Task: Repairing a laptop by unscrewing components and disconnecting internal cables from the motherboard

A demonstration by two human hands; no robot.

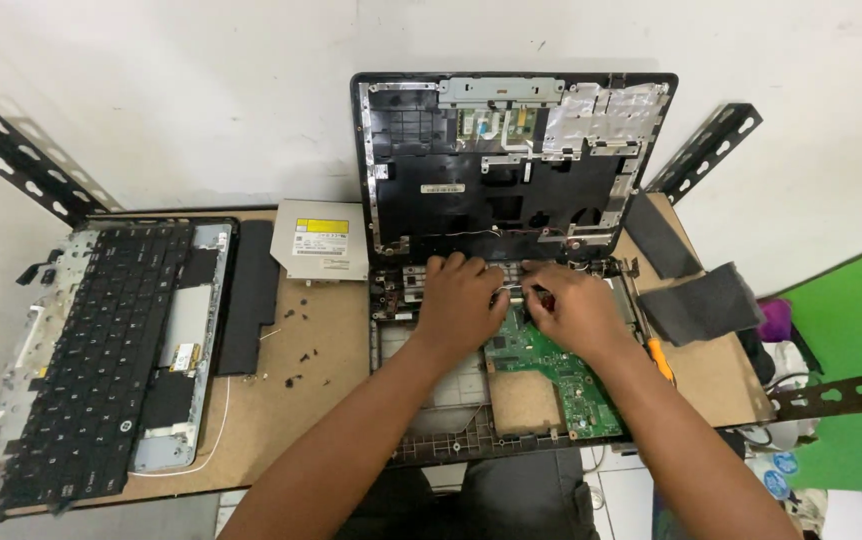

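**Clerk:** Item one, your hands. Where, and in what state?

**Me:** My left hand (pixel 459 300) lies palm down at the centre of the frame, fingers curled onto the rear edge of the opened laptop base (pixel 431 400). My right hand (pixel 579 308) is just beside it, almost touching, fingers bent and pinched near a small silver part; I cannot tell whether I grip it. An orange-handled screwdriver (pixel 660 358) shows under my right wrist.

**Clerk:** Item two, the piece worked on?

**Me:** The green circuit board (pixel 551 375), centre right, seated in the base, partly under my right hand. Behind it the black top cover (pixel 511 160) stands upright against the wall, its lower edge meeting the base near my fingertips.

**Clerk:** Item three, surroundings and free room?

**Me:** Brown tabletop (pixel 331 390). Silver optical drive (pixel 321 240) just left of the cover. Small black screws (pixel 301 350) scattered on the bare stretch left of the base, which is the widest open ground. Far left: keyboard (pixel 101 360) on its tray, long black battery (pixel 249 295) alongside. Right side: two dark flat pieces (pixel 701 300) near the table's edge, little room there. The base's front edge sits at the table's near edge.
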